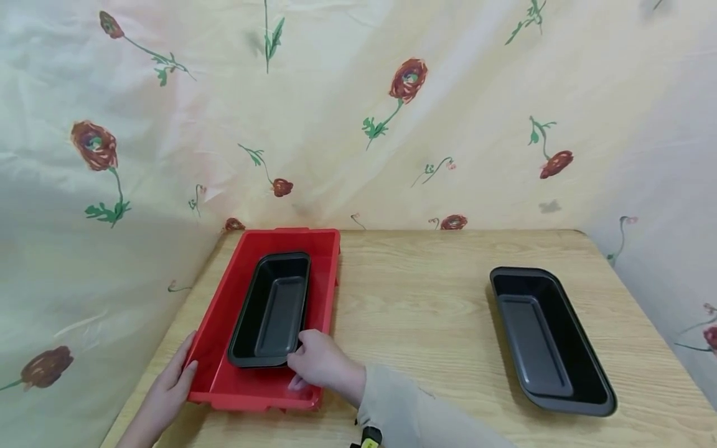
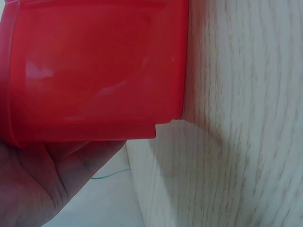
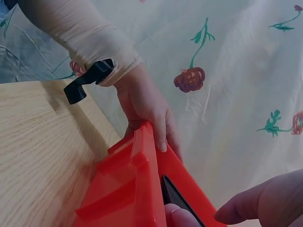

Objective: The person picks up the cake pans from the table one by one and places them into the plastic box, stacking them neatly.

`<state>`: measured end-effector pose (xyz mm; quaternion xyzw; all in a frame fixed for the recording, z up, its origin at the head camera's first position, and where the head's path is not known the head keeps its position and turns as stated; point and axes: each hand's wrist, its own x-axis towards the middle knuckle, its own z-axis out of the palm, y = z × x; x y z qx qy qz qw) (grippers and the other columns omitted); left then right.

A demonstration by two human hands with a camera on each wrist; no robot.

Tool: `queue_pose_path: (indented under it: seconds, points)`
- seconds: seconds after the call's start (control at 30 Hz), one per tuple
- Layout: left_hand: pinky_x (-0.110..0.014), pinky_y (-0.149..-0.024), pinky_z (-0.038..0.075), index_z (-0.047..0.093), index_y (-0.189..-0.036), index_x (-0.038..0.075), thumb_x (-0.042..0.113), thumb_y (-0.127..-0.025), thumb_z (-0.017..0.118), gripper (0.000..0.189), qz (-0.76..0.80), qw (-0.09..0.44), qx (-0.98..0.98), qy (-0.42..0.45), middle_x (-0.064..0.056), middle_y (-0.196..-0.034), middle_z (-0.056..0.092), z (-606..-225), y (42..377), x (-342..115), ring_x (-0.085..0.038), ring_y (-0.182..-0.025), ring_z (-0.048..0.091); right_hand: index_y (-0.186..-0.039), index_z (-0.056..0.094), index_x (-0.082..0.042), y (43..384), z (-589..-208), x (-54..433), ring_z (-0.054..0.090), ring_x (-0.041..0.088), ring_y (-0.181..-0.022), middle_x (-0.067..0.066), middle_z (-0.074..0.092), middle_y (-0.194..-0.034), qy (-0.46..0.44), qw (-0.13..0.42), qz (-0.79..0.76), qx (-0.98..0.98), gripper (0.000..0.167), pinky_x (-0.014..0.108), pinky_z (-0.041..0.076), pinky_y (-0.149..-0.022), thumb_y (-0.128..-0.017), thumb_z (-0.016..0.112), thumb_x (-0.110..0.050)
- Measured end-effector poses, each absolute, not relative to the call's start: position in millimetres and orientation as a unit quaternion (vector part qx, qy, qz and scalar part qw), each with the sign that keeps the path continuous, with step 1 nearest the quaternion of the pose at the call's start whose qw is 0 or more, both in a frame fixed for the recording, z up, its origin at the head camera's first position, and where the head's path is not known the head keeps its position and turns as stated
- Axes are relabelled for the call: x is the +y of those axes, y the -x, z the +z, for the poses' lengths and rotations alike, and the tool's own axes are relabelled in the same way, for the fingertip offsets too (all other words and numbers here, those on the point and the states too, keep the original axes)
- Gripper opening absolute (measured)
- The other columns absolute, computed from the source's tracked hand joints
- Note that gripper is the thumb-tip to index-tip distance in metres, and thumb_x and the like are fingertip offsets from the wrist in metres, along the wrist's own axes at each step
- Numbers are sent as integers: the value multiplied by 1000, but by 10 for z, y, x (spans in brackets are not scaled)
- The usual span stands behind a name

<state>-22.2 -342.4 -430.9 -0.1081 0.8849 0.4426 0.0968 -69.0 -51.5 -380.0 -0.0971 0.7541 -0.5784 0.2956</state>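
A black loaf pan (image 1: 282,311) lies inside a shallow red tray (image 1: 246,389) on the left of the table. My right hand (image 1: 319,359) pinches the pan's near right corner, with its fingers bent at the rim. In the right wrist view, fingertips (image 3: 179,217) stand close against the pan's dark edge. My left hand (image 1: 170,386) grips the tray at its near left corner, thumb over the rim. The tray's outer wall hides most of the left fingers in the left wrist view.
A second black loaf pan (image 1: 538,348) stands on the right side of the wooden table (image 1: 414,298). A cloth (image 1: 347,112) with a flower print hangs behind the table and along both sides.
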Motion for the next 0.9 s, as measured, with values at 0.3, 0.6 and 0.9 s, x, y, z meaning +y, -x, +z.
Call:
queue_pose_path:
  seconds: [0.3, 0.6, 0.9]
  points:
    - [-50, -88, 52, 0, -158, 17, 22, -107, 34, 62, 430, 96, 891, 105, -28, -155, 19, -4289, 207, -3435, -49, -128, 38, -130, 53, 5, 630, -3810, -484, 63, 20, -57, 6, 58, -66, 144, 263, -555, 776, 40, 26, 51, -55, -92, 64, -5]
    - [-55, -88, 51, 3, -158, 13, 22, -107, 35, 61, 424, 75, 899, 76, -31, -153, 20, -4321, 198, -3446, -50, -126, 37, -131, 56, 0, 544, -3828, -319, 64, 18, -59, 0, 64, -87, 157, 212, -614, 744, 41, 26, 55, -59, -92, 64, -9]
    - [-53, -88, 51, 4, -157, 10, 19, -107, 34, 60, 423, 66, 901, 65, -32, -153, 21, -4323, 193, -3457, -49, -126, 39, -114, 67, -1, 463, -3820, 196, 64, 18, -63, 8, 69, -98, 189, 158, -625, 741, 20, 33, 57, -60, -97, 58, -8]
